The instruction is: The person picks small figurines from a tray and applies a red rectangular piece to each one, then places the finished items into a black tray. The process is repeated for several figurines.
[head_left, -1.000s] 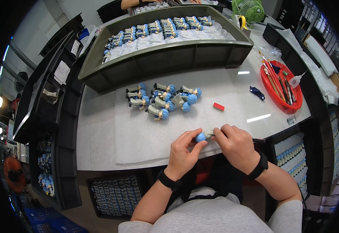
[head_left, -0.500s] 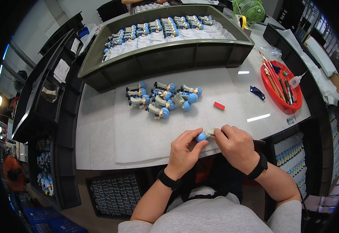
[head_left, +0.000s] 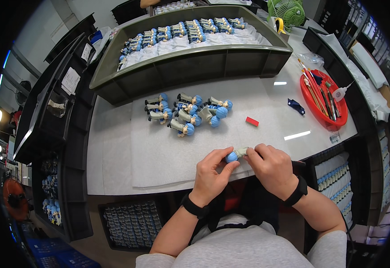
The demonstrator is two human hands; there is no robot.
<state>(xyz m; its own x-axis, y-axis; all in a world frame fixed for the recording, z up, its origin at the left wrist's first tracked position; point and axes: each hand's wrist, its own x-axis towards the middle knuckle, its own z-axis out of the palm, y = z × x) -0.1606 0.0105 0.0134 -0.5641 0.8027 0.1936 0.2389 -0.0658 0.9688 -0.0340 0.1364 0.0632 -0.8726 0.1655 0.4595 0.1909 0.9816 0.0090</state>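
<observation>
A small blue-haired figurine (head_left: 232,157) lies sideways between my hands, just above the near edge of the white table. My left hand (head_left: 215,172) pinches its blue head between thumb and fingers. At the other end, my right hand (head_left: 271,169) is closed around the legs, which its fingers partly hide. Whether the right fingers also hold some small tool cannot be made out. Farther off, several similar figurines (head_left: 187,129) with pale coats and dark feet lie in a loose group on a white foam sheet (head_left: 159,156).
Behind the group stands a large olive-grey tray (head_left: 195,67) with rows of figurines. A red block (head_left: 252,121) and a dark blue piece (head_left: 296,106) lie toward the right, beside a red basket (head_left: 323,118) of brushes. Black crates (head_left: 72,187) flank the table.
Both hands keep nearly the same place and hold. The right fingers have shifted very slightly at the figurine's legs, showing a little more of its pale body.
</observation>
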